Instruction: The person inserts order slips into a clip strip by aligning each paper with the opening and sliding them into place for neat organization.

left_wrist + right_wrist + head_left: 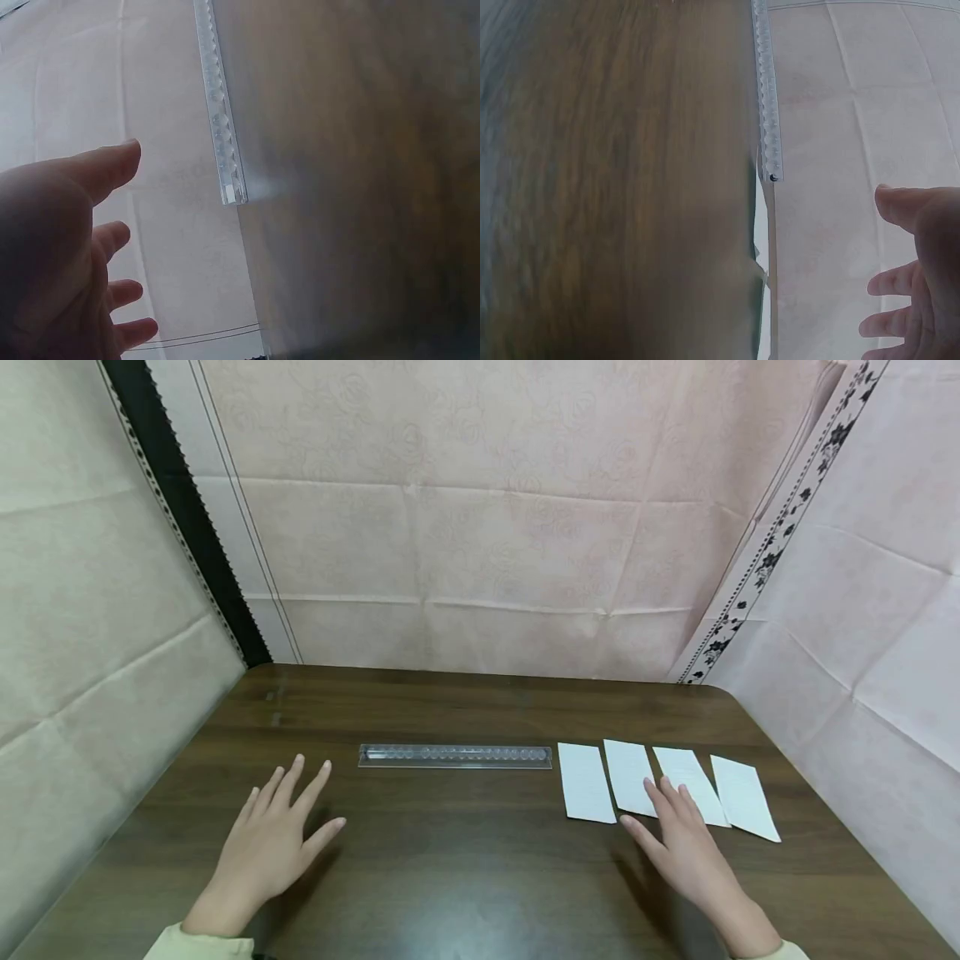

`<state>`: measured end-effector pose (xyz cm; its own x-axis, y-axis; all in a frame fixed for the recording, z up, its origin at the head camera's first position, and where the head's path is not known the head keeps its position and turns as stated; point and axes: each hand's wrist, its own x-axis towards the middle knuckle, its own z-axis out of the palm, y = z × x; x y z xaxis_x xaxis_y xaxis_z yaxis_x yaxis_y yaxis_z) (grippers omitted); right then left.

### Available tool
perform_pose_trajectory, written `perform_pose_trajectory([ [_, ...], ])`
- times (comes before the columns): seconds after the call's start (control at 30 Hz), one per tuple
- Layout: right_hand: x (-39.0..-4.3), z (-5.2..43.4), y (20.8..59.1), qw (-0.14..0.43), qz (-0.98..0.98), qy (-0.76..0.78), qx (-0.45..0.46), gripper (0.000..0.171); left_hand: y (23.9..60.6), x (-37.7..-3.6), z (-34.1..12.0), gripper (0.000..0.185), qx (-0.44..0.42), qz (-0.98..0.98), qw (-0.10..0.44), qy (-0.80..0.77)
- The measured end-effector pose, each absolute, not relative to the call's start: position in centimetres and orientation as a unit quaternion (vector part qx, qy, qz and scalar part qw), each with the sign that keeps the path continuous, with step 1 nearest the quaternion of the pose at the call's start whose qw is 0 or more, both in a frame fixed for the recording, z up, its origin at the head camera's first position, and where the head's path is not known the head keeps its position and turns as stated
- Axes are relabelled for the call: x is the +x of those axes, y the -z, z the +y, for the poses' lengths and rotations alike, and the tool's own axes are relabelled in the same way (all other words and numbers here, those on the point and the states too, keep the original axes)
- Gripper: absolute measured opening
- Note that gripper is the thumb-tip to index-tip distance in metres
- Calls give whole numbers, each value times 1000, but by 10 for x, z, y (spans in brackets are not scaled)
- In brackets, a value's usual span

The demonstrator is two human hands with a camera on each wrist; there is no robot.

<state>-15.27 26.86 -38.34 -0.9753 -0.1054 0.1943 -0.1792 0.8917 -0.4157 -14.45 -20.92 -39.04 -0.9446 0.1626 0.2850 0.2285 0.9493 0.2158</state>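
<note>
Both hands' fingers are spread flat, holding nothing. The right hand (686, 847) hovers over four white paper strips (628, 777) at its twelve o'clock; the left hand (273, 839) has the clear plastic ruler (455, 756) at two o'clock on the dark wooden worktop (480, 877). Judged best: lower fingertips squarely onto one strip.

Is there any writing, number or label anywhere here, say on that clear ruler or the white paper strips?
No text can be read in any view.
Clear ruler: any markings are too small and blurred to read.
Four white paper strips: their upper faces look blank.
Wall cloth: only a faint floral pattern and a black flower border, no words.
</note>
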Motion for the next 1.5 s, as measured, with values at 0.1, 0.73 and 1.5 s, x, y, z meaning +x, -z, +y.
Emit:
perform_pose_trajectory([
  [0.1,-155,266,384,80,-968,-225,73,76,390,-148,-209,74,-100,-978,133,125],
  [0.73,-171,249,384,79,-969,-222,70,81,390,-169,-213,70,-107,-975,144,132],
  [1.5,-193,238,393,66,-975,-202,66,82,392,-193,-216,69,-104,-974,130,151],
])
